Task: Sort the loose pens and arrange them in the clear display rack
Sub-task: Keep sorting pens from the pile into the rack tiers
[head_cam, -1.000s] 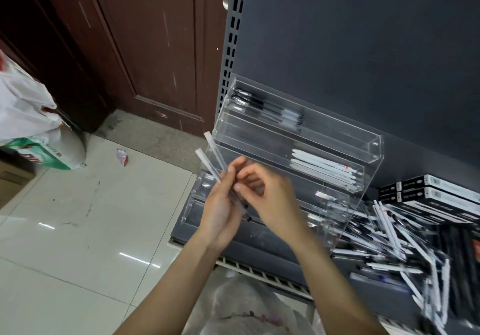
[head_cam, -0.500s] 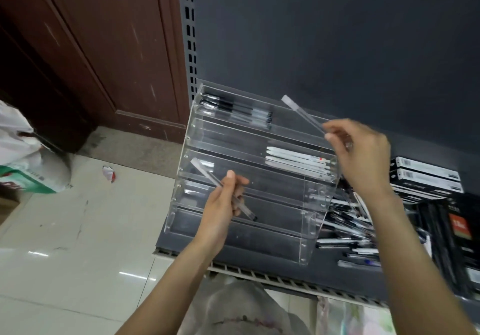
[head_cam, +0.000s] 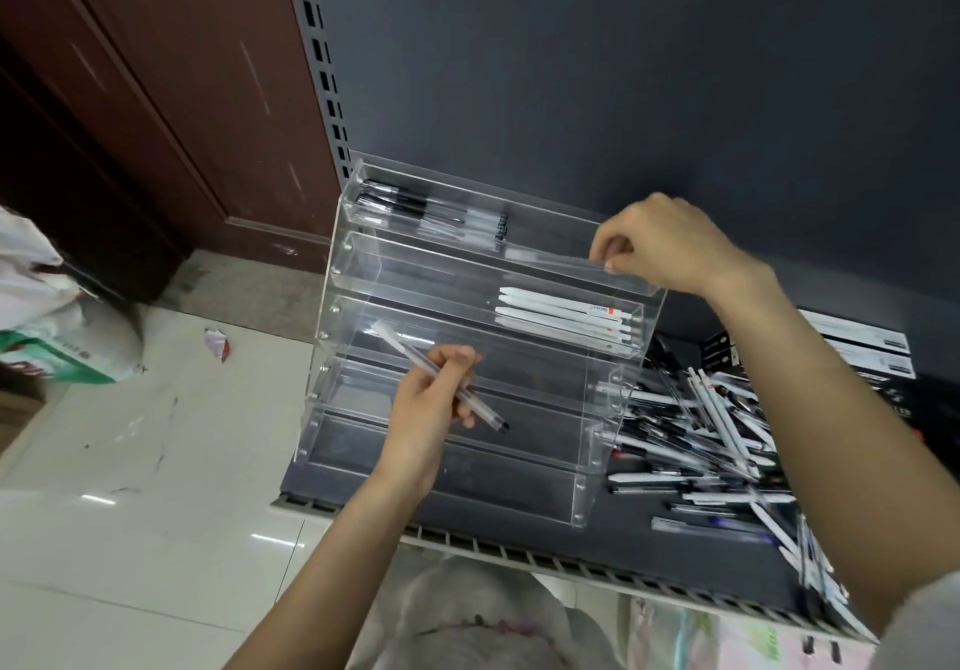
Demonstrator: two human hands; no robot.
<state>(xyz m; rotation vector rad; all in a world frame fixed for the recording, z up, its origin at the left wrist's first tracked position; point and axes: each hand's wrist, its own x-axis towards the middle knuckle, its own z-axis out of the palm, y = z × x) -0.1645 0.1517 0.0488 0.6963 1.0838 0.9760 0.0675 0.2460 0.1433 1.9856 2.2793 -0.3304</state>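
The right hand point(head_cam: 670, 243) has come down from mid-air and now pinches a clear pen point(head_cam: 545, 254) into the far top tier of the display rack point(head_cam: 332, 274), beside black pens point(head_cam: 410, 204). The left hand point(head_cam: 431, 404) still grips another pen point(head_cam: 436, 373), awaiting sorting.

we look down on a dark grey shelf point(head_cam: 675, 555) with a slotted front edge, backed by a dark grey panel point(head_cam: 623, 72) and a perforated metal upright point(head_cam: 324, 77) at its left. further left stands a reddish-brown wooden door point(head_cam: 171, 72). pale glossy floor tiles point(head_cam: 104, 539), scuffed and catching light, spread below; a white and green sack point(head_cam: 57, 342) slumps at far left, a paper scrap point(head_cam: 218, 344) nearby.
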